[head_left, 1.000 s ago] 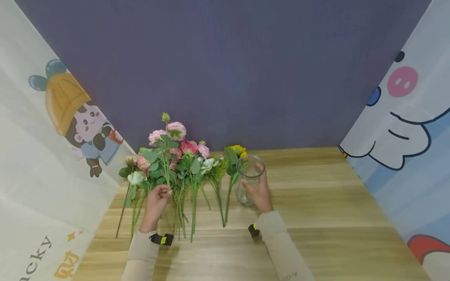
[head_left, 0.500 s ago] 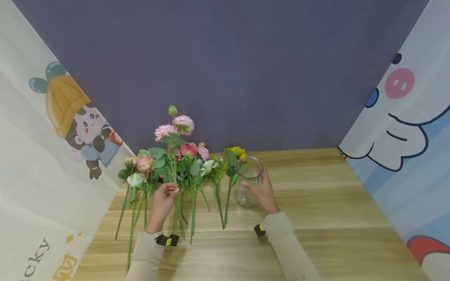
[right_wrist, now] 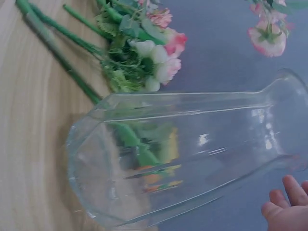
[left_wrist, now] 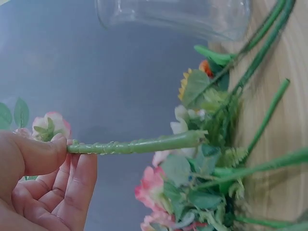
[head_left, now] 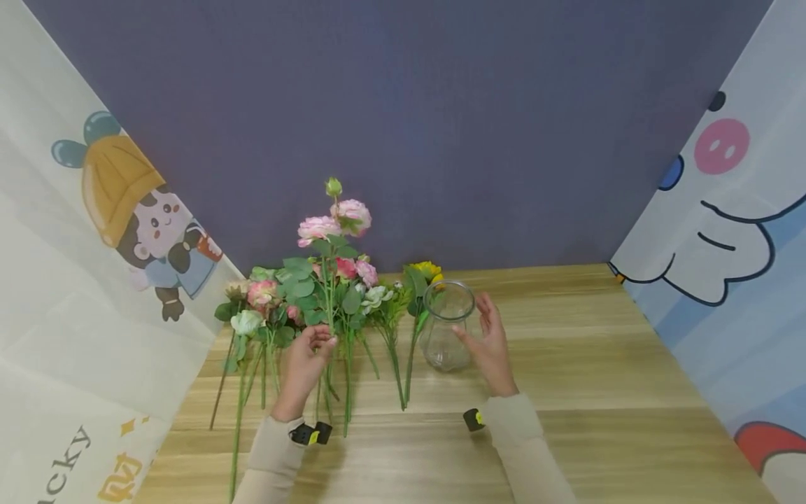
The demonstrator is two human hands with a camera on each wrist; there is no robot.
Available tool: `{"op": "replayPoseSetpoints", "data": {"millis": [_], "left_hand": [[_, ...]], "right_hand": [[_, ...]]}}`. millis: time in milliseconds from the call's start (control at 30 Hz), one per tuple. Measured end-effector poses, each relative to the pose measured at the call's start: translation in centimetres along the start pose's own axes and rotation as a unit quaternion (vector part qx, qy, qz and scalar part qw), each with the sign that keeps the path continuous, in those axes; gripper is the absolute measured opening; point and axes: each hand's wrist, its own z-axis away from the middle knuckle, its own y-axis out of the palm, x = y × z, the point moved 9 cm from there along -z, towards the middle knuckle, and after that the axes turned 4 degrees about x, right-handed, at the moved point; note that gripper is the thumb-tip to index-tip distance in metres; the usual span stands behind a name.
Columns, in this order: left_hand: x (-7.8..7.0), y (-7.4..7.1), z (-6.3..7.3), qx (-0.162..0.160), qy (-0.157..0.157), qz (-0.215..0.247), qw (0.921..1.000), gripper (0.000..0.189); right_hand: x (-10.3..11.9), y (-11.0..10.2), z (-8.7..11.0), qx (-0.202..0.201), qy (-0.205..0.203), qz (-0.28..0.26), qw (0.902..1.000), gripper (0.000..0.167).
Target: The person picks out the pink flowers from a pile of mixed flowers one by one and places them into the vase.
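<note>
My left hand (head_left: 307, 364) pinches the green stem (left_wrist: 139, 145) of a pink artificial flower spray (head_left: 317, 229) between thumb and fingers. The spray stands upright above the other flowers, with two blooms and a green bud at its top. In the left wrist view the stem's cut lower end points away from the palm. A clear glass vase (head_left: 446, 350) stands upright on the table, with no flowers inside it. Beside its right side, my right hand (head_left: 495, 353) is held with fingers spread. In the right wrist view the fingertips (right_wrist: 291, 185) appear just apart from the glass near the neck.
Several artificial flowers lie on the wooden table (head_left: 598, 364) at left, among them a white bloom (head_left: 247, 322) and a pink one (head_left: 262, 292). A sunflower (head_left: 427, 270) lies just behind the vase. A dark panel (head_left: 441, 140) rises at the back.
My left hand has moved right with the pink flower spray, lifting it higher above the pile. My right hand has come off the vase to the right, its fingers opening. The vase stays standing.
</note>
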Motion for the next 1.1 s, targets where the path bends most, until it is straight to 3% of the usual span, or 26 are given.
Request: {"op": "replayPoseSetpoints", "data": {"millis": [267, 467, 600, 800, 1100], "left_hand": [[-3.0, 2.0, 0.7, 0.016, 0.049, 0.001, 0.9986, 0.023], [-4.6, 4.2, 1.2, 0.034, 0.081, 0.017, 0.996, 0.022], [-5.7, 5.6, 1.4, 0.046, 0.095, 0.015, 0.9943, 0.021], [-7.5, 7.2, 1.6, 0.065, 0.12, 0.017, 0.9905, 0.018], [-8.8, 8.5, 2.1, 0.088, 0.116, -0.008, 0.9892, 0.016]], "right_hand": [[0.6, -1.3, 0.6, -0.054, -0.061, -0.069, 0.9942, 0.074], [3.1, -1.5, 1.8, -0.074, -0.079, -0.086, 0.9904, 0.066], [3.2, -2.0, 2.0, -0.095, -0.105, -0.1, 0.985, 0.06], [3.9, -1.4, 2.3, -0.07, -0.136, -0.095, 0.9836, 0.055], [5.4, 0.1, 2.5, -0.044, -0.169, -0.097, 0.9799, 0.04]]}}
